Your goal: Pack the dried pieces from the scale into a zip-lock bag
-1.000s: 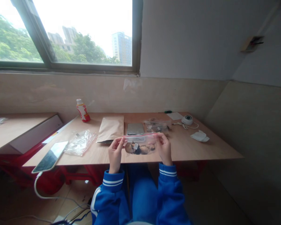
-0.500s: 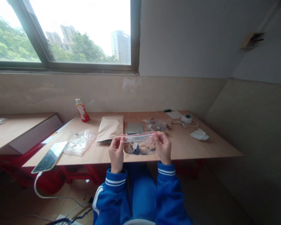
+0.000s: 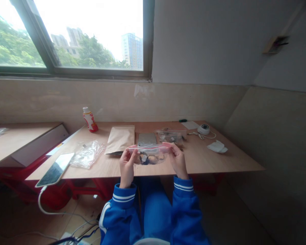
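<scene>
"Over the near edge of the surface [image 3: 206,160], clear zip bag [image 3: 153,158] with red seal, tan and dark pieces [image 3: 152,159] inside. Held how?"

"Left hand [image 3: 126,168] pinching one top corner, right hand [image 3: 177,161] the other; stretched between them."

"Beyond it?"

"Flat silver slab [image 3: 147,138], brown pouch [image 3: 120,139] leftward, white dome camera [image 3: 203,129] well to the right."

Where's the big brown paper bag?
In the head view, the brown paper bag lies on the table, left of centre, between the crumpled clear plastic and the flat silver thing, just beyond the left hand.
</scene>
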A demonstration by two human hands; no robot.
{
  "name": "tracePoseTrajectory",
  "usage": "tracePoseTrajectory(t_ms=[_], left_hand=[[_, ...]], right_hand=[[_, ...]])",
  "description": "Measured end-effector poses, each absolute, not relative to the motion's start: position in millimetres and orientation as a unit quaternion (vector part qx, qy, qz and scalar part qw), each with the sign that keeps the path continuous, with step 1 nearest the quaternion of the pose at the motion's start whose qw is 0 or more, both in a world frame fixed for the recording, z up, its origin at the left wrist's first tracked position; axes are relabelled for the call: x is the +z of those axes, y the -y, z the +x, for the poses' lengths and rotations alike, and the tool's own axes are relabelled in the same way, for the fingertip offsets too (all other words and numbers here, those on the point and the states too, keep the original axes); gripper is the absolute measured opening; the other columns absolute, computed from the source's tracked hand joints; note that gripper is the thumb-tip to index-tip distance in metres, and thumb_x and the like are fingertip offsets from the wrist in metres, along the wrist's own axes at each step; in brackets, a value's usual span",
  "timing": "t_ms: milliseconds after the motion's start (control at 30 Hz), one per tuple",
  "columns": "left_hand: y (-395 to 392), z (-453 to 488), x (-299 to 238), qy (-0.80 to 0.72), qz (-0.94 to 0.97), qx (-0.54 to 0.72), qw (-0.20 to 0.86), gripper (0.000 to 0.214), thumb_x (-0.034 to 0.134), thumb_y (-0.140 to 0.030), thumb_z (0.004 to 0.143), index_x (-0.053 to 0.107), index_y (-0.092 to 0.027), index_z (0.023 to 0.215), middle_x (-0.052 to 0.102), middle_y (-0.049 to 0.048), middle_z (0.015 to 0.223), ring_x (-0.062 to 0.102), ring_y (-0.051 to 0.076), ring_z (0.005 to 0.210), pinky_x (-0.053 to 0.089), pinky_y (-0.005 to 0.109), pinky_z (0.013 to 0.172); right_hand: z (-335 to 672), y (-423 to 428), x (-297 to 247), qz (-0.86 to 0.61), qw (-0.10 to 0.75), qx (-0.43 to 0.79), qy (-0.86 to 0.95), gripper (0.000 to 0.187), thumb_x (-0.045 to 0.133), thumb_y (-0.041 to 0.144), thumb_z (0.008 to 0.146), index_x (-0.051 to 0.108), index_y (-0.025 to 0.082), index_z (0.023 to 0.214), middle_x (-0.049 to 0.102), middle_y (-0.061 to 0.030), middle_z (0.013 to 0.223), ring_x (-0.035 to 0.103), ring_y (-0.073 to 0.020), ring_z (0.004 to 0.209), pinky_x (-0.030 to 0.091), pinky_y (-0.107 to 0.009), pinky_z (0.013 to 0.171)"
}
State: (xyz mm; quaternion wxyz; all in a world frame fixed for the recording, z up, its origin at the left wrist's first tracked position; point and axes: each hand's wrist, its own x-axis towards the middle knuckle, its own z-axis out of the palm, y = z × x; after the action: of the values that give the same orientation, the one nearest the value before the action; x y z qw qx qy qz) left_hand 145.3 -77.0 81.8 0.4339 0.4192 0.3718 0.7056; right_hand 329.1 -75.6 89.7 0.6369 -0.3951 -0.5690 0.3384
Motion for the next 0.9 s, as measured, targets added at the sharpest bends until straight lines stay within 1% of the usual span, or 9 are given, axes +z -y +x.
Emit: tracePoseTrajectory(t_ms=[133,233,433,567,667,767,900], left_hand=[[78,142,84,-0.39,0.428,0.706,0.407,0.025,0.069,-0.039,0.073,0.067,-0.015,0.08,0.064,0.0022,0.077,0.059,0.013,0.075,0.046,0.023,0.071],[79,140,88,-0.393,0.409,0.713,0.413,0.023,0.07,-0.038,0.072,0.065,-0.016,0.075,0.063,0.001,0.073,0.057,0.012,0.07,0.046,0.022,0.067],[79,137,90,-0.392,0.392,0.723,0.412,0.023,0.069,-0.038,0.071,0.064,-0.015,0.072,0.061,0.0005,0.071,0.056,0.012,0.068,0.046,0.021,0.064],[78,136,89,-0.381,0.373,0.728,0.431,0.019,0.071,-0.034,0.071,0.065,-0.016,0.071,0.062,-0.0015,0.07,0.056,0.009,0.066,0.045,0.019,0.064],[79,136,89,-0.386,0.368,0.726,0.435,0.018,0.071,-0.034,0.07,0.066,-0.016,0.07,0.063,-0.0018,0.069,0.056,0.008,0.066,0.045,0.018,0.065],[81,136,89,-0.399,0.394,0.712,0.423,0.02,0.07,-0.035,0.072,0.066,-0.016,0.068,0.063,-0.0002,0.07,0.058,0.01,0.068,0.046,0.02,0.066],[81,134,88,-0.409,0.428,0.693,0.411,0.022,0.069,-0.037,0.072,0.067,-0.015,0.072,0.065,0.0036,0.073,0.061,0.016,0.074,0.049,0.024,0.066]], right_hand=[[327,74,89,-0.383,0.662,0.365,0.531,0.029,0.066,0.048,0.076,0.06,0.021,0.086,0.074,-0.0051,0.083,0.071,-0.0227,0.079,0.058,-0.036,0.075],[327,73,89,-0.386,0.661,0.368,0.528,0.028,0.07,0.046,0.072,0.063,0.02,0.083,0.074,-0.0048,0.085,0.071,-0.023,0.082,0.057,-0.038,0.079],[325,74,88,-0.395,0.638,0.377,0.542,0.028,0.067,0.043,0.077,0.068,0.019,0.09,0.074,-0.0065,0.092,0.069,-0.0233,0.089,0.055,-0.04,0.085],[322,73,86,-0.413,0.64,0.355,0.542,0.026,0.065,0.043,0.078,0.069,0.019,0.088,0.074,-0.0059,0.091,0.069,-0.0218,0.089,0.054,-0.037,0.084],[322,71,84,-0.427,0.65,0.316,0.544,0.023,0.065,0.041,0.078,0.069,0.02,0.085,0.073,-0.0048,0.087,0.068,-0.0204,0.086,0.053,-0.034,0.082],[324,70,82,-0.445,0.657,0.277,0.541,0.023,0.066,0.041,0.077,0.069,0.019,0.082,0.073,-0.0045,0.085,0.067,-0.0202,0.085,0.052,-0.033,0.081],[328,72,82,-0.459,0.654,0.268,0.537,0.025,0.065,0.043,0.077,0.069,0.019,0.082,0.073,-0.0057,0.085,0.067,-0.022,0.085,0.053,-0.035,0.078]])
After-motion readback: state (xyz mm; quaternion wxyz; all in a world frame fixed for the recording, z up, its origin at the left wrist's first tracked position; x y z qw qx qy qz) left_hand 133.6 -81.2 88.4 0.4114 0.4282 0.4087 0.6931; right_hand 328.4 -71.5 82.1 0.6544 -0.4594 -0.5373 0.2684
